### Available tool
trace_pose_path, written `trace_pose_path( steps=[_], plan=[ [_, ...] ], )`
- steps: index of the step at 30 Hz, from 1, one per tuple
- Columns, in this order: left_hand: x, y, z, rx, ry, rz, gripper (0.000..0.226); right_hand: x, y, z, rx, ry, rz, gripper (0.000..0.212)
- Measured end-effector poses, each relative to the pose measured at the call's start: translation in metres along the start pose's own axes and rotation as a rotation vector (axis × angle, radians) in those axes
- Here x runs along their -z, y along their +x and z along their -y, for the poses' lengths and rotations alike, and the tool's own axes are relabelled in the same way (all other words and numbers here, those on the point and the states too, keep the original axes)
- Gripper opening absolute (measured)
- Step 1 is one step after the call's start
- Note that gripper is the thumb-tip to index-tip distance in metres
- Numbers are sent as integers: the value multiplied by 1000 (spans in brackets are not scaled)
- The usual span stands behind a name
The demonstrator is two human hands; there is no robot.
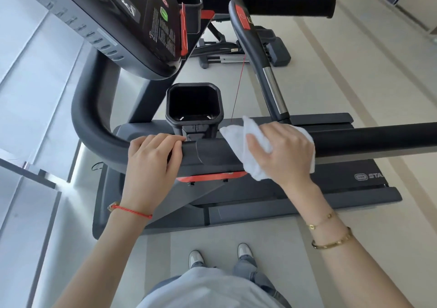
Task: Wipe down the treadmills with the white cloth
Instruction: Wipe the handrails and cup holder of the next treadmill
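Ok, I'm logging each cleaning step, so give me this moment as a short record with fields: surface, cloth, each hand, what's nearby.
surface: side handrail of the near treadmill
cloth: white cloth, draped over the rail under the right hand
right hand: right hand wrapped over the cloth and rail
left hand: left hand grips the bare rail further left, no cloth
nearby: empty cup holder just behind the rail; console above; red safety cord hanging down
feet: on the floor beside the treadmill
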State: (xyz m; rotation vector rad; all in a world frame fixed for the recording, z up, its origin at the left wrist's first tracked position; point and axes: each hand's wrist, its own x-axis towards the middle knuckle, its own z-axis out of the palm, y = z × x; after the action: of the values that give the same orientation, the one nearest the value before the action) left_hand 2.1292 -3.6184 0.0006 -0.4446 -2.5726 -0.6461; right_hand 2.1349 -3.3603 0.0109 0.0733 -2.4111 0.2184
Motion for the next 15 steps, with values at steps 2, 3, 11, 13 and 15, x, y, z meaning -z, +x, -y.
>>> trace_pose_path(
  steps=[2,3,11,13,15],
  plan=[
    [0,0,-1,-1,-9,3,28,-5,-2,17,-7,1,-2,34],
    [1,0,0,-1,-10,9,28,-9,-5,29,37,35,4,32],
    [4,8,4,9,-71,24,21,-4,3,29,122,227,-38,33],
    [6,14,6,45,-95,-1,18,2,25,23,-58,277,-23,35],
    [6,24,8,88,-120,-21,17,3,55,18,-151,327,10,36]
  ],
)
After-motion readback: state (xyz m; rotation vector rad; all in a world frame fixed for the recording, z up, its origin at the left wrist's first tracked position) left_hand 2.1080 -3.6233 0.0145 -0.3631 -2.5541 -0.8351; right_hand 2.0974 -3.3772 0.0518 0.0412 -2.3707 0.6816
